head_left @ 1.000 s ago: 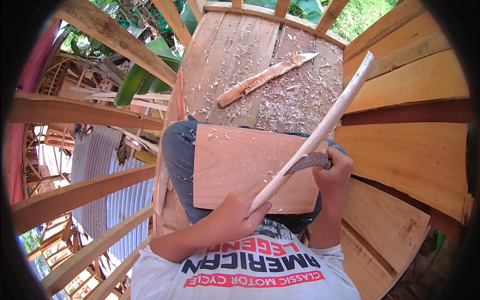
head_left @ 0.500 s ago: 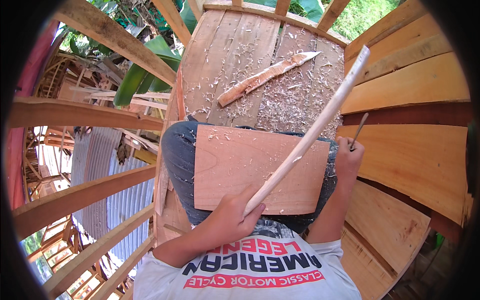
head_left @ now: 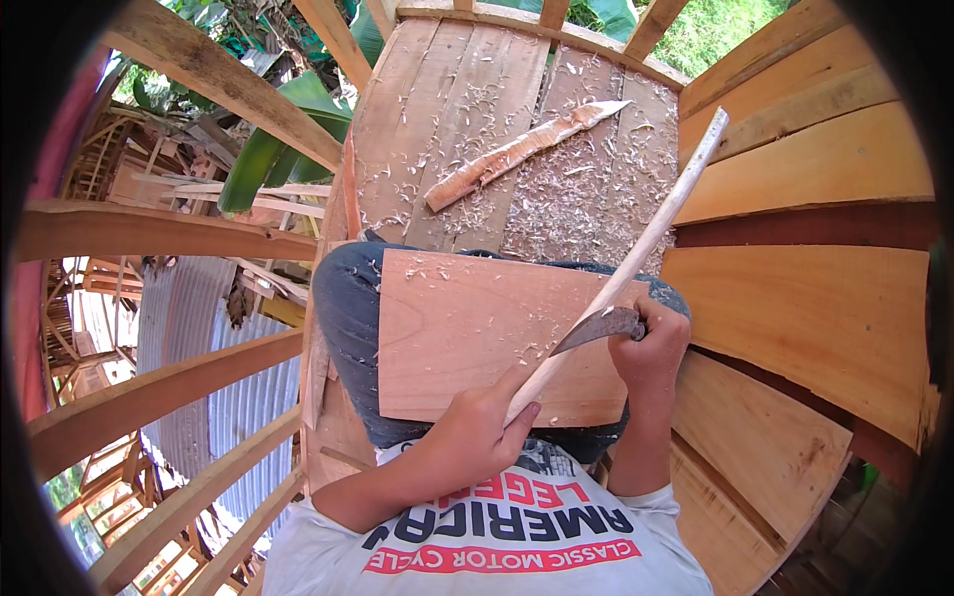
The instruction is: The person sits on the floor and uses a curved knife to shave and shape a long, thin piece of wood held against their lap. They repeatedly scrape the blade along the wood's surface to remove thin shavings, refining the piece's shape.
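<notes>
My left hand (head_left: 479, 425) is closed around the near end of a long, pale, peeled wooden stick (head_left: 651, 238). The stick slants up to the right, over a flat board (head_left: 467, 328) lying across my lap. In my right hand (head_left: 651, 343) is a knife (head_left: 601, 328) with a curved, dark blade, gripped in a fist by a handle my fingers hide. Its blade lies against the stick about mid-length, tip pointing left. A few curled shavings (head_left: 427, 268) rest on the board.
Ahead on the plank floor (head_left: 393, 189) lies a partly peeled piece of wood (head_left: 527, 154) with a pointed end, among many shavings (head_left: 576, 209). Wooden rails (head_left: 169, 233) stand at my left. Wide planks (head_left: 795, 338) form the right side.
My right hand has moved left and toward me, bringing the knife from beside my right knee onto the stick. My left hand and the stick's near end have shifted slightly right.
</notes>
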`<state>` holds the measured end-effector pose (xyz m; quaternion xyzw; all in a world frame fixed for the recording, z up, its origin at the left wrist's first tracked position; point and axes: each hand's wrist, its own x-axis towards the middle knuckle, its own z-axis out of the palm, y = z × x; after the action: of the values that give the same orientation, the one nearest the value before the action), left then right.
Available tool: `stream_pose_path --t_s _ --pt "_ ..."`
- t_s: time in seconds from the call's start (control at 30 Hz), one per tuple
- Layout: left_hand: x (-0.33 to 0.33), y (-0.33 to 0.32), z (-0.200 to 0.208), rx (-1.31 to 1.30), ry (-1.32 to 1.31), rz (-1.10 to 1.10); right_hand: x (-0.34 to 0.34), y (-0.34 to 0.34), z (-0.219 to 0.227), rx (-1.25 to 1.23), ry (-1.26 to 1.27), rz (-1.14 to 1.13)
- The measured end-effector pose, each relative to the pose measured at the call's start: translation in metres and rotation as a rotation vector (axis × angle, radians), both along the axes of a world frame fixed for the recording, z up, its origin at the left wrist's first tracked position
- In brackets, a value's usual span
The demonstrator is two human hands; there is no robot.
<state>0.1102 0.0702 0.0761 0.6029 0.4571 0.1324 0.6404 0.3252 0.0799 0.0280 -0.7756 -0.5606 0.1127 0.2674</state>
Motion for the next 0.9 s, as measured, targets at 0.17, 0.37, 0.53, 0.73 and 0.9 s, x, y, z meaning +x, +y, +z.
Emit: stream_pose_path --t_s 0.17,0.37,0.53,0.73,0.9 --pt "-0.004 -0.008 -0.003 0.037 0.014 -0.039 0.038 0.015 -0.017 0.092 0.061 -0.216" --pt "-0.019 -0.020 -0.012 0.045 0.047 -0.078 0.058 -0.001 -0.021 0.081 0.339 -0.299" --pt "-0.015 -0.004 -0.009 0.101 0.063 -0.045 -0.006 -0.027 -0.018 0.003 0.373 -0.003" --pt "-0.009 0.004 -0.003 0.199 0.065 -0.053 -0.014 -0.031 -0.007 -0.021 0.184 0.079" --pt "-0.011 -0.003 -0.006 0.273 0.143 -0.083 0.000 -0.025 0.000 -0.034 -0.013 0.045"
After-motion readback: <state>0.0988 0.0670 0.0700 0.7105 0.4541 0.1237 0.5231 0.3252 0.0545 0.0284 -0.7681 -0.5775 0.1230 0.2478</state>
